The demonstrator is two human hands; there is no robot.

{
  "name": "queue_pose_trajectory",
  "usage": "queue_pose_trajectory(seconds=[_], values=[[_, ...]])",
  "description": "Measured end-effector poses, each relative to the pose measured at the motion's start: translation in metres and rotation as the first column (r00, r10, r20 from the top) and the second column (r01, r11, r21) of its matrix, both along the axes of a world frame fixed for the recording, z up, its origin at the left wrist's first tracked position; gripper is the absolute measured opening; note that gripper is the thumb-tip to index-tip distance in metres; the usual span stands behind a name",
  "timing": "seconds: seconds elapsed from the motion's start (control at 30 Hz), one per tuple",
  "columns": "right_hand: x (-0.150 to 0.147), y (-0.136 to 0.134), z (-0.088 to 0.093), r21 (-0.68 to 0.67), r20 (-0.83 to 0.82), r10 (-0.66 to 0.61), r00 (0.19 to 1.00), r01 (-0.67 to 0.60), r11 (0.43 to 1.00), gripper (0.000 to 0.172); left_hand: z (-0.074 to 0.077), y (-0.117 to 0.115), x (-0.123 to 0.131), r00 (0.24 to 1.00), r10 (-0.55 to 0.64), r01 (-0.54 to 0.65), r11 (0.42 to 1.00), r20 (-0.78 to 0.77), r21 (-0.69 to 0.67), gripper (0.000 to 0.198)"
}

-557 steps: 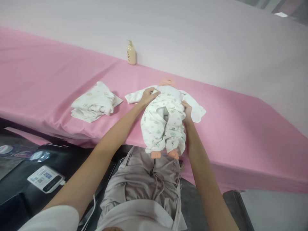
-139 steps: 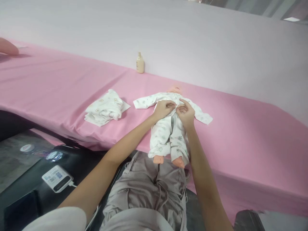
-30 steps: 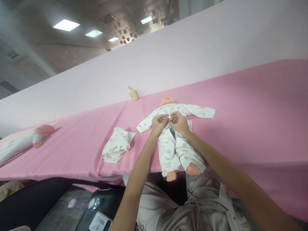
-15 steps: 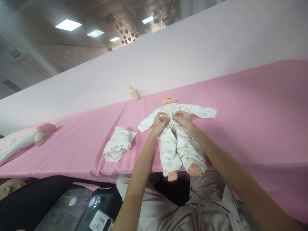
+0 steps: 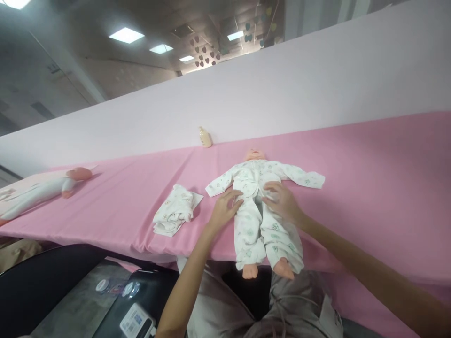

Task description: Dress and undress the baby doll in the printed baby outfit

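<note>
A baby doll (image 5: 260, 206) in a white printed sleepsuit lies on its back on the pink table cover (image 5: 369, 178), head away from me, bare feet over the near edge. My left hand (image 5: 223, 209) rests open at the doll's left hip, fingers stretched toward the suit. My right hand (image 5: 282, 201) lies open on the doll's other hip, fingers flat on the cloth. Neither hand holds anything.
A folded white printed garment (image 5: 175, 215) lies left of the doll. A small cream bottle (image 5: 205, 137) stands at the back by the pale wall. Another doll (image 5: 45, 188) lies far left. A black surface with a white device (image 5: 136, 321) is below the table edge.
Both hands have left the suit's front closure at the doll's chest and come down to its hips, opening flat. The camera has tilted slightly.
</note>
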State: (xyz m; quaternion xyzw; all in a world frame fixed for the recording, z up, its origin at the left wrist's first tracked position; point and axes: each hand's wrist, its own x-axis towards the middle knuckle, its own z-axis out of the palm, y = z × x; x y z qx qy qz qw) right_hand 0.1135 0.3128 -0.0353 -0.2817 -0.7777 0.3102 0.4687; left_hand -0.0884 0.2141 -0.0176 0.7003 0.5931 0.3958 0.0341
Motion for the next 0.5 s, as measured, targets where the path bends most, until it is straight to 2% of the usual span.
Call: queue_pose_trajectory(seconds=[0.07,0.1,0.2,0.3,0.4,0.5], values=[[0.014,-0.002,-0.008,0.217,0.093,-0.043,0.995,0.022,0.976,0.022,0.001,0.000,-0.005,0.999,0.026,-0.027,1.000,-0.035,-0.016,0.016],[0.018,-0.002,-0.010,0.277,0.126,-0.076,0.989,0.038,0.960,0.019,0.003,0.003,-0.005,0.997,0.035,-0.037,0.999,-0.067,-0.026,0.017],[0.022,-0.002,-0.008,0.295,0.180,-0.157,0.971,0.099,0.950,0.019,0.013,0.010,-0.001,0.992,0.056,-0.065,0.995,-0.111,-0.077,0.018],[0.021,-0.012,0.006,0.262,0.225,-0.135,0.965,0.074,0.962,0.021,0.022,0.005,0.010,0.997,0.080,-0.081,0.983,-0.012,-0.163,0.022],[0.027,-0.041,0.020,0.295,0.255,-0.051,0.966,-0.027,0.955,0.022,0.021,-0.012,0.022,0.997,0.044,-0.030,0.977,0.064,-0.211,0.025],[0.039,-0.083,0.019,0.427,0.258,0.014,0.966,-0.127,0.895,0.020,0.013,-0.029,0.028,0.998,0.003,0.010,0.978,0.061,-0.210,0.021]])
